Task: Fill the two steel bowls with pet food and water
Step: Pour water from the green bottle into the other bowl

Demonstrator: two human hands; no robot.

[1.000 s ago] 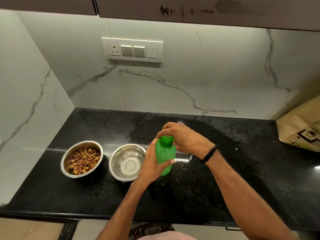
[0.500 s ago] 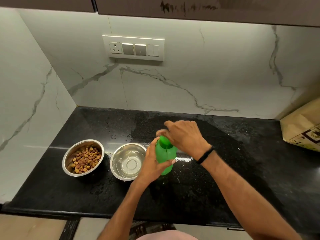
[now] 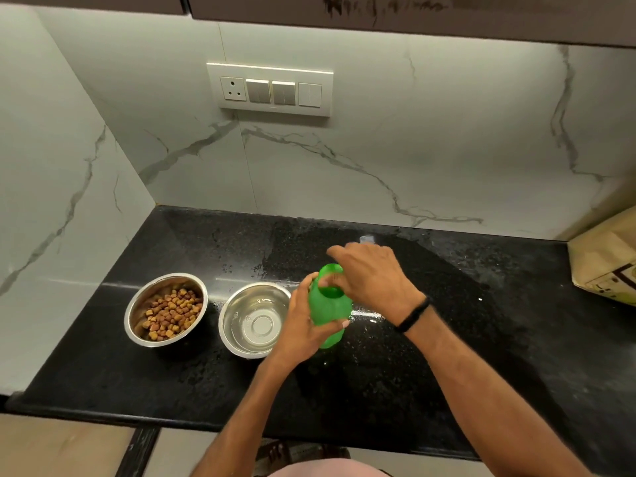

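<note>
Two steel bowls stand on the black counter. The left bowl [image 3: 136, 306] holds brown and yellow kibble. The right bowl [image 3: 230, 325] has clear water low in its bottom. Just right of it stands a green plastic bottle [image 3: 328, 313], upright. My left hand [image 3: 303, 325] wraps around its body. My right hand [image 3: 373, 278] grips the green cap [image 3: 331, 278] at the bottle's top with thumb and fingers; the cap looks tilted toward me. A black band circles my right wrist.
A tan paper bag [image 3: 605, 259] leans at the counter's far right. The black counter [image 3: 481, 339] carries water spots around the bottle. Marble walls close the back and left; a switch panel [image 3: 270, 89] sits on the back wall.
My right hand has turned on the cap, fingers swinging round from left to back. The bottle and both bowls stay in place.
</note>
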